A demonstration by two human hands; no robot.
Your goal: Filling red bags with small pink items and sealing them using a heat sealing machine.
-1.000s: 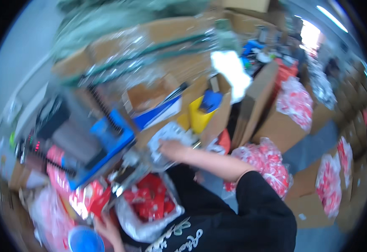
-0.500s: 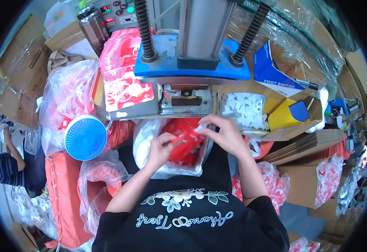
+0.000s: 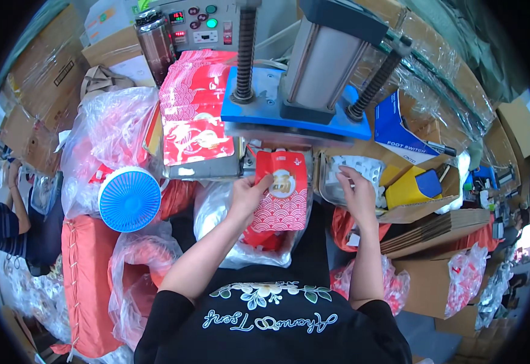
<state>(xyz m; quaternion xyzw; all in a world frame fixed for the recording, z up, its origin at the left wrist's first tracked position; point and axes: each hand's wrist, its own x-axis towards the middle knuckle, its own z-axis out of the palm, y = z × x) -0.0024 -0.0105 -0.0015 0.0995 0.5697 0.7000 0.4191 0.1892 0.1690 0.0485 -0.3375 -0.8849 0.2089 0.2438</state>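
A red printed packet (image 3: 282, 200) with a gold emblem and a wave pattern is pinched in my left hand (image 3: 250, 199) by its left edge. It hangs upright over a white plastic-lined bin (image 3: 210, 227) on my lap, with red pieces (image 3: 264, 241) inside. My right hand (image 3: 358, 197) is at a clear tray (image 3: 328, 193) of small white pieces (image 3: 356, 164), its fingers apart and nothing visible in them. Just behind the packet is a press with a blue plate (image 3: 265, 100); the packet partly hides its lower part.
More red packets (image 3: 198, 97) lie stacked left of the press. A blue fan (image 3: 130, 199) stands near my left arm. Beyond the tray are a yellow container (image 3: 407, 191) and an open blue box (image 3: 392, 130). Flattened cardboard (image 3: 435, 227) lies at right; another person (image 3: 4, 224) is at far left.
My left hand has moved up and now holds up a red packet. My right hand has left the bin with its small white piece and moved right to the tray. The whole view has shifted.
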